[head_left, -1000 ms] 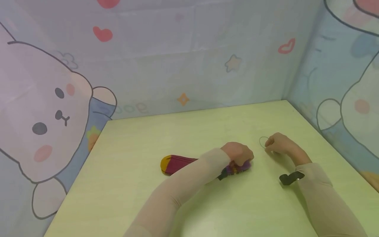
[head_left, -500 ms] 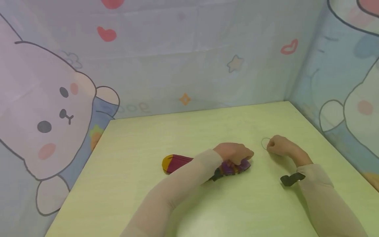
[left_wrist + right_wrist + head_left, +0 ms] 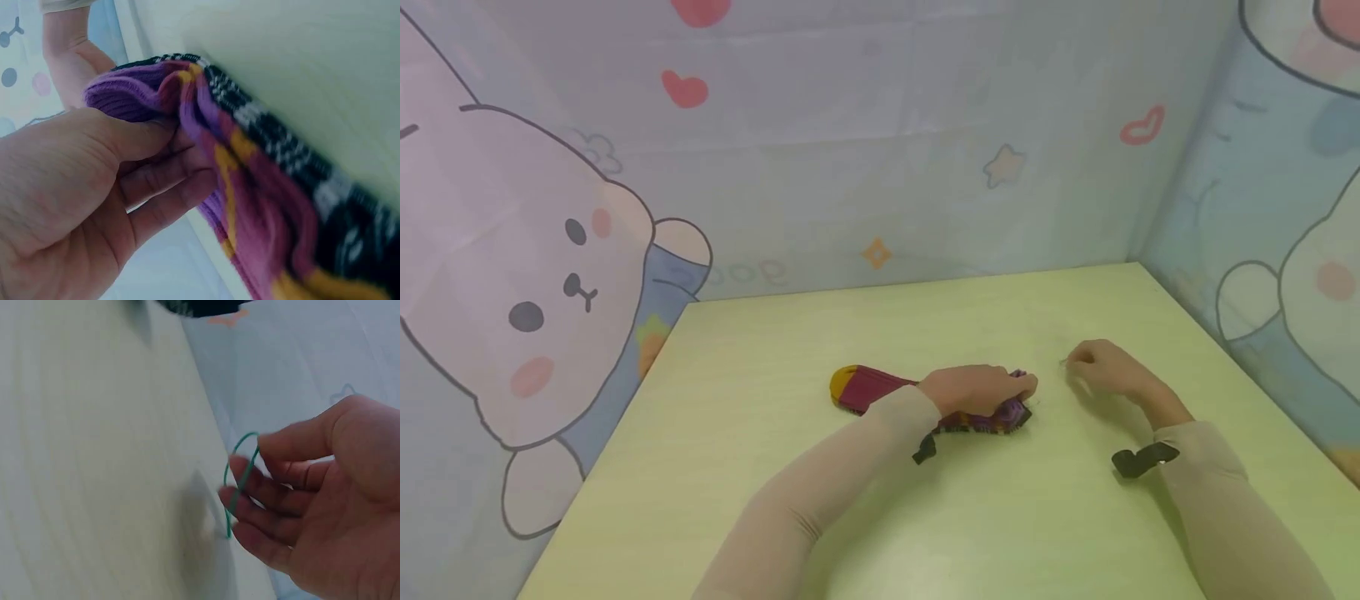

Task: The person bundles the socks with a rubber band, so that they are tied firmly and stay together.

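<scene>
Fingers: right hand [image 3: 1105, 367] pinches green loop [image 3: 249, 467]; left hand [image 3: 973, 390] pinches sock bundle [image 3: 874, 387], long axis running left-right, purple end [image 3: 125, 95] facing loop, not touching.

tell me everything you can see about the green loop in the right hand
The green loop is a thin, smooth-looking strand, perhaps a rubber band or cord; the material isn't certain. The right hand holds it with thumb and fingertips, and it hangs as a narrow oval, not stretched taut. It is over the right part of the table, apart from the sock. Whether its lower end touches the table is unclear.
</scene>
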